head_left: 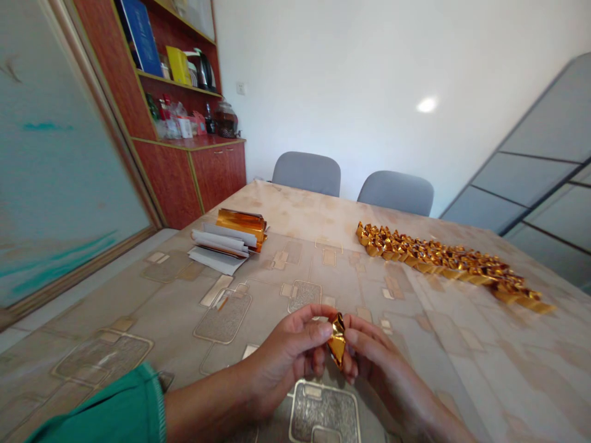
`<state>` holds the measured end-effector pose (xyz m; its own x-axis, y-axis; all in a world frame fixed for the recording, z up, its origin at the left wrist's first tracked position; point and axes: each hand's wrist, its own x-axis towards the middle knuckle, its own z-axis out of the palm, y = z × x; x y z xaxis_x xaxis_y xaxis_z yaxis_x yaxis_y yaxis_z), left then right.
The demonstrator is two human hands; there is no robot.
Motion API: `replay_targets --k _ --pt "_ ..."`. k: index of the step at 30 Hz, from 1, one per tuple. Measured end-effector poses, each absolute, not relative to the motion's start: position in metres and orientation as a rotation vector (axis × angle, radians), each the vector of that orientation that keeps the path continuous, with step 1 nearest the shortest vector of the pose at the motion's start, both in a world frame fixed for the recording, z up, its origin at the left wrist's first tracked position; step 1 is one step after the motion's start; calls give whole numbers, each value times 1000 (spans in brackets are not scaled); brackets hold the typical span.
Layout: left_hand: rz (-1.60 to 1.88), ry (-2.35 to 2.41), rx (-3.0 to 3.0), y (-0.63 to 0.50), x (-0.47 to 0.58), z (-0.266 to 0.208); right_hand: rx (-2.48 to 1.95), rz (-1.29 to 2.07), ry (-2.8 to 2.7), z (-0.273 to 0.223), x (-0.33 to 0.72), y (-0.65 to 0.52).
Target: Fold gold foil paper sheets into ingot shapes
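Table [295, 209]: patterned covering, spanning the middle and lower frame. Red cabinet [161, 178], upper left: open shelves hold an upright blue panel [141, 37], a yellow item [179, 64] and a kettle [204, 71]; on the counter below, a glass jar [226, 120] with dark contents stands beside bottles and packets too blurred to identify. Two grey chairs [307, 172] stand behind the table's far edge, upper centre.

Left hand [290, 344], lower centre: enters from lower left, green sleeve [106, 409] on the forearm; thumb laid along the foil, forefinger curved behind it. Right hand [381, 351]: enters from lower right, fingers bent, fingertips meeting the foil's right edge. Both are grasping the same piece.

Gold folded pieces [429, 252] lie in close-packed rows, right of centre, well apart from the hands. Sheet stack [221, 243], left of centre: white and gold faces showing, edges uneven.

Gold foil piece [338, 341], lower centre: held between the two hands above the table, narrow, pointed at its lower end, sides partly covered by fingers.
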<state>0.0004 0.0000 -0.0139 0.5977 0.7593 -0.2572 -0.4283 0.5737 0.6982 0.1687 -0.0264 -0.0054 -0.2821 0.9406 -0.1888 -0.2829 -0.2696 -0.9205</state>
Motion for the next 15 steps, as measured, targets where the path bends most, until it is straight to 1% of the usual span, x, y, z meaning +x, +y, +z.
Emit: replay_targets --k 8,15 --pt "724 529 576 -7 2 -15 -1120 1661 -1067 -8 165 -27" --pt "706 510 566 -7 3 -14 -1102 1694 -1032 -14 165 -29"
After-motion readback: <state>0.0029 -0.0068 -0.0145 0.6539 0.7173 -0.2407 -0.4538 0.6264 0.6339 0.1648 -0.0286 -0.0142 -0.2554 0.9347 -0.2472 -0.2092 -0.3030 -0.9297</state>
